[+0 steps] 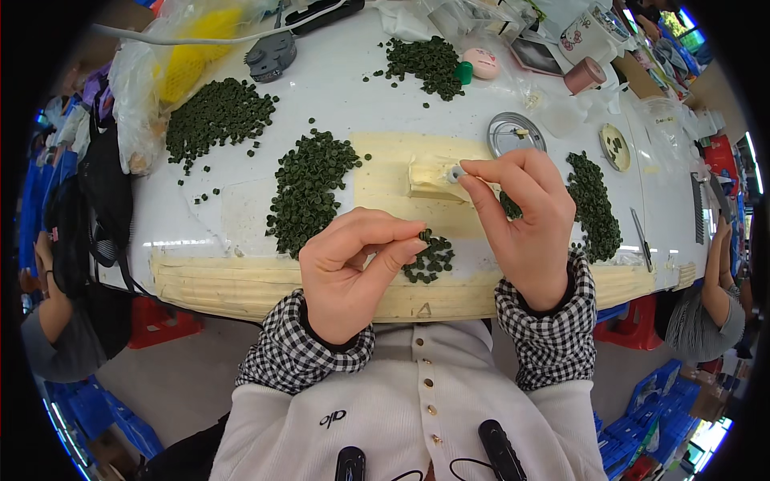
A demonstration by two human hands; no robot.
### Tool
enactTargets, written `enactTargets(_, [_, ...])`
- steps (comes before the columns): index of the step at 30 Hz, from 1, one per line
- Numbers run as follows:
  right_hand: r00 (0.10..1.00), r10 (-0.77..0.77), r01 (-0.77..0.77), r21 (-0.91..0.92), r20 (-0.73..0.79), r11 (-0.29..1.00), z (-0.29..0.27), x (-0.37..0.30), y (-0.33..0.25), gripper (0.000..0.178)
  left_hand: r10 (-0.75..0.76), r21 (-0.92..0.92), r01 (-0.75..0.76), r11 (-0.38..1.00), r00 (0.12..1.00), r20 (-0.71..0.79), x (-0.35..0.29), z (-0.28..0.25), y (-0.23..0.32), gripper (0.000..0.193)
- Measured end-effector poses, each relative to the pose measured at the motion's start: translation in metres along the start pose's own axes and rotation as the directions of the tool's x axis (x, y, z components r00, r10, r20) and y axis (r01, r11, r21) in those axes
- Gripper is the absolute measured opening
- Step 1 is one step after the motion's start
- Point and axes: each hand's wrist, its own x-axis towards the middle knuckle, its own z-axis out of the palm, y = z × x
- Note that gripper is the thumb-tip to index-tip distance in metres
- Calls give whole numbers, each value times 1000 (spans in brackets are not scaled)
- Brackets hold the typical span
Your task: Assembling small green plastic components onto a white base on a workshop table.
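Observation:
My left hand (349,264) pinches a small dark green round piece (425,234) between thumb and forefinger. Farther forward, my right hand (525,216) grips a small grey-white round piece (455,174) at its fingertips. That piece is right at a cream-coloured block (429,178), which rests on a yellowish taped patch (381,172) of the table; whether they touch, I cannot tell. Below my fingertips lies a small cluster of green pieces (429,263). A larger pile of green pieces (309,188) spreads beyond my left hand, and another pile (592,210) lies right of my right hand.
More green piles (216,116) lie at the far left and far middle. A round metal lid (513,132), a shallow dish (615,148), tweezers (642,239), a spool (584,76) and a white mug (589,36) stand to the right. Tape covers the table's front edge (216,280).

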Motion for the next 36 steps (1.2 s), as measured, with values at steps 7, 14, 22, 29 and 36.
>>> enactTargets(7, [987, -97, 123, 216, -124, 969, -32, 1, -26, 13, -53, -42, 53, 998, 999, -4, -1, 1, 2, 19])
enactTargets(14, [984, -70, -6, 420, 166, 908, -18, 1, -27, 18, -6, 21, 5, 1000, 1000, 21, -1, 1, 0, 18])
enactTargets(22, [986, -144, 88, 459, 88, 884, -10, 2, -23, 12, 5, 19, -6, 1000, 1000, 17, -1, 1, -2, 18])
enactTargets(29, [1000, 20, -21, 489, 8, 872, -9, -2, -21, 14, -6, 38, 5, 999, 1000, 13, -1, 1, 1, 18])
enactTargets(36, [990, -51, 53, 8, -134, 999, 3, 10, -3, 12, 2, 24, -3, 1000, 1000, 13, -1, 1, 1, 18])
